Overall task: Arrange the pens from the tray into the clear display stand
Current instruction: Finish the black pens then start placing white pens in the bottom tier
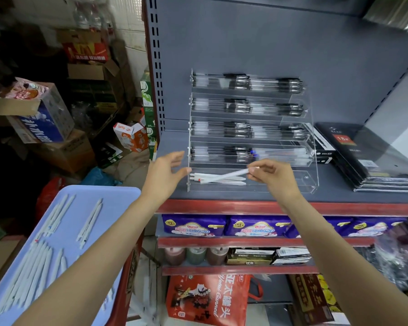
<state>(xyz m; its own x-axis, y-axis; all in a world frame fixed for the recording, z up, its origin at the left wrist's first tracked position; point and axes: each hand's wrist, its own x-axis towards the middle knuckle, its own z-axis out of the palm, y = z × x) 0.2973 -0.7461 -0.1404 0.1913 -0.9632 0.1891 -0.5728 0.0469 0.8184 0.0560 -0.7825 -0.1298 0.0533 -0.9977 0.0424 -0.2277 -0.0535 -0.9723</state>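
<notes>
One white pen (pixel 231 175), pinched at its end by the right hand (pixel 272 176), slants over the clear display stand (pixel 312 170)'s bottom tier; it looks light, stiff and slick, best gripped mid-barrel. The left hand (pixel 165 175) hovers spread. More pens lie on the lavender tray (pixel 118 196) beside the grey shelf (pixel 339 196).

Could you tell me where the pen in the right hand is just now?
The right hand pinches the white pen over the clear display stand's bottom tier, angled above white pens lying there.
</notes>
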